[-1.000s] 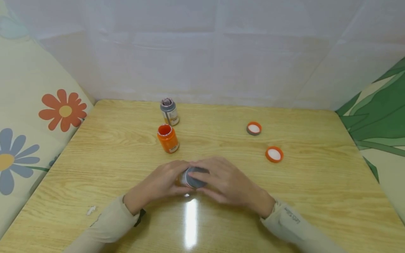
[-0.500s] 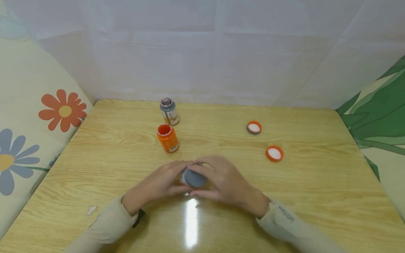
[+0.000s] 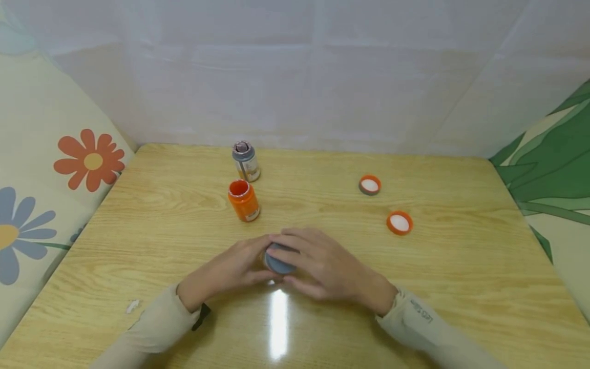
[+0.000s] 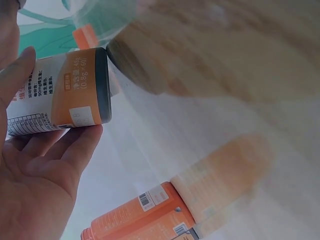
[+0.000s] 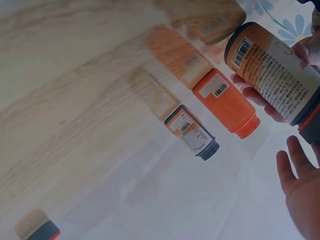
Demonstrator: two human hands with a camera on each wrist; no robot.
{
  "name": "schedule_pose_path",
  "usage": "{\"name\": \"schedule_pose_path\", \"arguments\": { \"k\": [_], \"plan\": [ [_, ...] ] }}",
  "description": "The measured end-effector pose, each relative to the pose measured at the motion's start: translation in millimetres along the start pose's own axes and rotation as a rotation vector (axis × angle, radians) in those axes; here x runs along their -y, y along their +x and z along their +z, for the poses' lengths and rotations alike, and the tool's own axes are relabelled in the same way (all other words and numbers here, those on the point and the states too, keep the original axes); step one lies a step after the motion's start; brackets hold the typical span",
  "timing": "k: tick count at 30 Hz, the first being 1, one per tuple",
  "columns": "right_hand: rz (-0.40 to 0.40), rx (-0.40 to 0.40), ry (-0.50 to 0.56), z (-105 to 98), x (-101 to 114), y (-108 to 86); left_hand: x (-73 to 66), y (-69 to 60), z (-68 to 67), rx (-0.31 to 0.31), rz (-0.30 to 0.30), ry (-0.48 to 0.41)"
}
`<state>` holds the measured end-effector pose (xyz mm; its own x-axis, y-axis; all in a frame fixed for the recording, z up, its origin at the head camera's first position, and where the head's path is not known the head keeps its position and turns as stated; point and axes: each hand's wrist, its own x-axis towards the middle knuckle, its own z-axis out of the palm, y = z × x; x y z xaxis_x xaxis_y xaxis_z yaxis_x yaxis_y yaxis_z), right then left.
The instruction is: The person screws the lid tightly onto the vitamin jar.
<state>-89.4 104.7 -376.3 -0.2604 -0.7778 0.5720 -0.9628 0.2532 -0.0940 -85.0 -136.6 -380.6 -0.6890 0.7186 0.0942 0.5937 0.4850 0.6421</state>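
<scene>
A grey-capped jar [image 3: 280, 259] with an orange and white label [image 4: 75, 87] stands between the two hands at the table's near middle. My left hand [image 3: 230, 271] grips its side, fingers round the label [image 5: 280, 75]. Over the grey cap [image 5: 311, 125] lie the fingers of my right hand [image 3: 329, 266], the thumb low at the near side. In the right wrist view the right hand [image 5: 305, 185] has its fingers at the cap, partly cut off by the frame edge.
Behind the hands stand an uncapped orange jar [image 3: 244, 201] and an uncapped grey jar [image 3: 246, 163]. Two upturned caps lie at the right, one grey and orange [image 3: 370, 185], one orange [image 3: 399, 223]. A white scrap [image 3: 132, 306] is at the left.
The right hand's fingers have shifted over the cap, lifting slightly and settling again. The jar has tilted or moved a little to the left; the left hand keeps its grip.
</scene>
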Motion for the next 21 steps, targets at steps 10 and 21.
{"name": "schedule_pose_path", "arguments": {
  "k": [10,21],
  "plan": [
    [0.09,-0.026,0.005,-0.4,-2.0,4.8,1.6,2.6,-1.3,-0.013,-0.026,-0.016],
    [0.179,-0.077,0.015,3.7,1.4,6.7,1.9,3.1,-0.7,-0.024,-0.029,0.002]
  ]
}}
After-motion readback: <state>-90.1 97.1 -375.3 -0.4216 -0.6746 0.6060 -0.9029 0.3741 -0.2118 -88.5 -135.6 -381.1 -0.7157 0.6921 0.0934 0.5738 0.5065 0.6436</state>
